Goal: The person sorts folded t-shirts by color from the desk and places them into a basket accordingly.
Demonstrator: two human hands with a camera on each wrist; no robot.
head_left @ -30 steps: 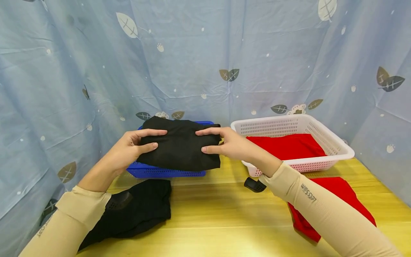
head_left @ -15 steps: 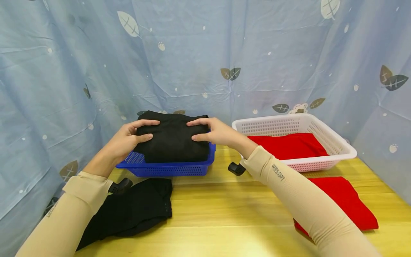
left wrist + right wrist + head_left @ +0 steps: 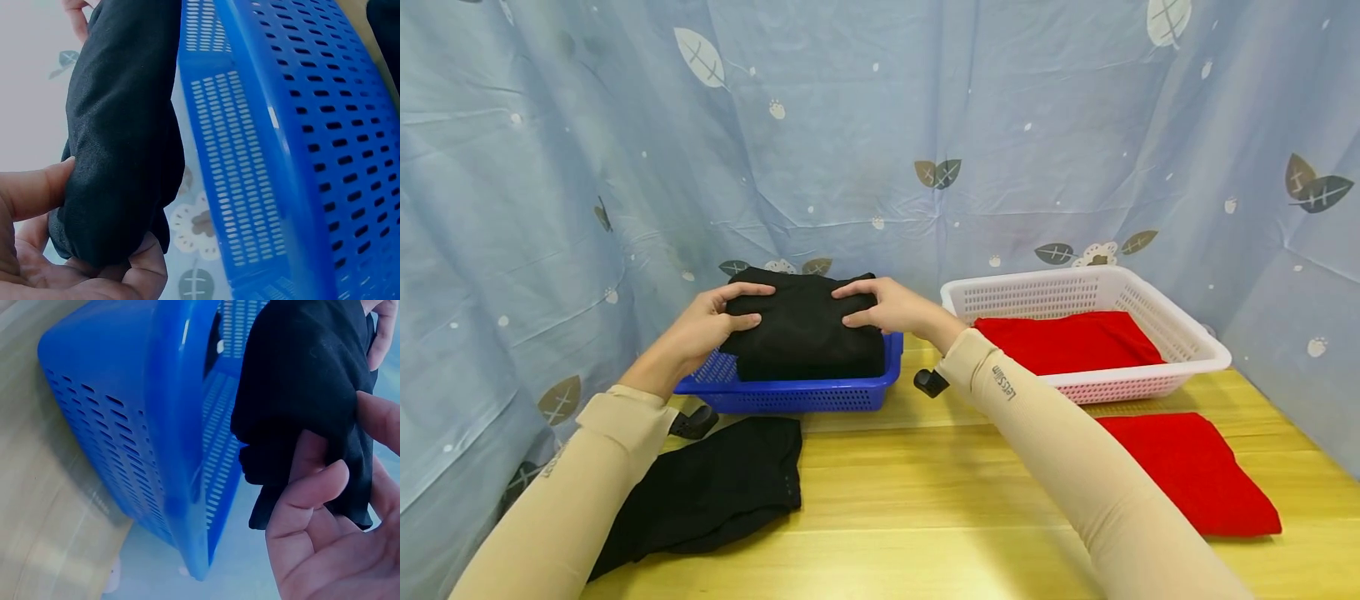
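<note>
Black matte cloth, folded into a thick bundle [image 3: 808, 325], is hanging between two hands at the mouth of the blue basket [image 3: 820, 384]. Left hand [image 3: 718, 312] is pinching one end, thumb opposed to curled fingers; right hand [image 3: 887, 308] is pinching the other end in much the same way.

Step in hand, by my reading: placing the bundle in the blue basket. Its lower front edge is dipping behind the near rim, while the upper part is standing proud. Whether it is bearing on the bottom, I cannot tell. The next move would be calling for an even lowering, then both hands releasing together so the fold is not slumping to one side.

Materials: the bundle is showing soft, rounded edges, with layers parting at its right end; I am judging it limp and apt to open out if one end is freed early. Blue basket is presenting hard, glossy plastic with rows of small slots. Second black cloth [image 3: 733, 471] is lying creased and uneven on the yellow, wood-grained surface [image 3: 887, 500], just in front. Off to the right, a white basket [image 3: 1206, 357], similarly perforated, is holding a red cloth [image 3: 1067, 342]. Another piece, a folded red one [image 3: 1202, 475], is resting nearer, partly covered by the beige right sleeve [image 3: 1052, 433]. Behind, a leaf-printed blue curtain [image 3: 820, 108] is falling in loose folds.
</note>
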